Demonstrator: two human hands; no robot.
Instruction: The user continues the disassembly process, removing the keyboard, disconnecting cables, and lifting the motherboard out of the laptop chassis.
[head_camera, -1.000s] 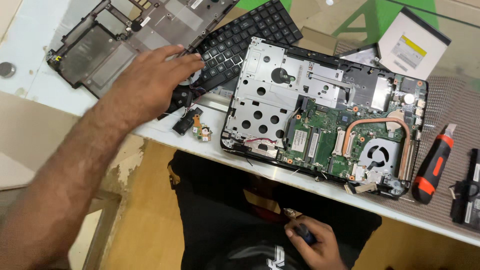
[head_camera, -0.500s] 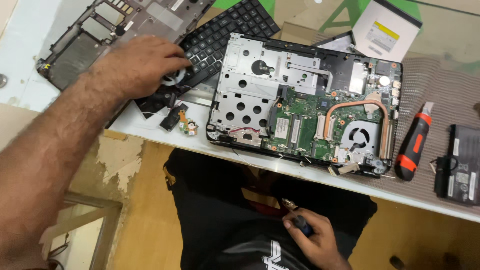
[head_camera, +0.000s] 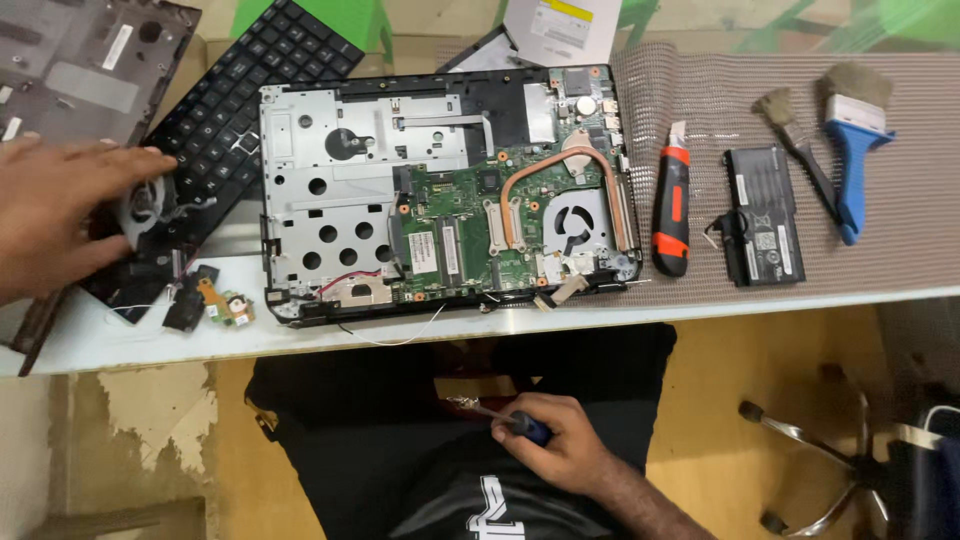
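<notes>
An opened laptop base (head_camera: 440, 200) lies on the white table edge (head_camera: 600, 310), its green circuit board, copper heat pipe and fan exposed. My left hand (head_camera: 60, 215) rests with fingers spread on a loose black fan part (head_camera: 150, 205) at the left, beside a detached black keyboard (head_camera: 240, 90). Below the table, my right hand (head_camera: 555, 440) is closed around a blue-handled screwdriver (head_camera: 500, 418) in my lap.
A small circuit board (head_camera: 215, 305) lies by the laptop's near left corner. On the ribbed mat (head_camera: 900, 150) sit a red and black utility knife (head_camera: 672, 200), a black battery (head_camera: 763, 215) and two brushes (head_camera: 850, 140). A grey laptop cover (head_camera: 80, 60) lies far left.
The view has swung right, so the knife, battery and brushes are now in sight. My left hand stays on the fan part; my right hand still holds the screwdriver in my lap.
</notes>
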